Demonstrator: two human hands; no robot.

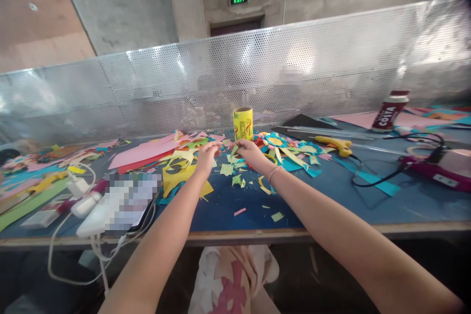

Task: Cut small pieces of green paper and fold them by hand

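My right hand (253,154), with a thin band at the wrist, pinches a small light green paper piece (234,150) above the table. Just to its left is my left hand (208,156), its fingertips drawn together; what they hold, if anything, is too small to make out. Beneath both hands lie cut light green paper scraps (226,170). A yellow cardboard tube (243,124) stands upright behind them. Beside my right hand, a heap of colourful paper cutouts (285,143) spreads out. Yellow paper (175,179) rests near my left wrist.
A yellow glue gun (334,145) with a black cord lies at right, near a maroon power strip (441,171) and a Costa bottle (390,112). At left are a phone (142,203), white cables and pink paper sheets (147,151). A perforated metal screen (154,88) stands behind.
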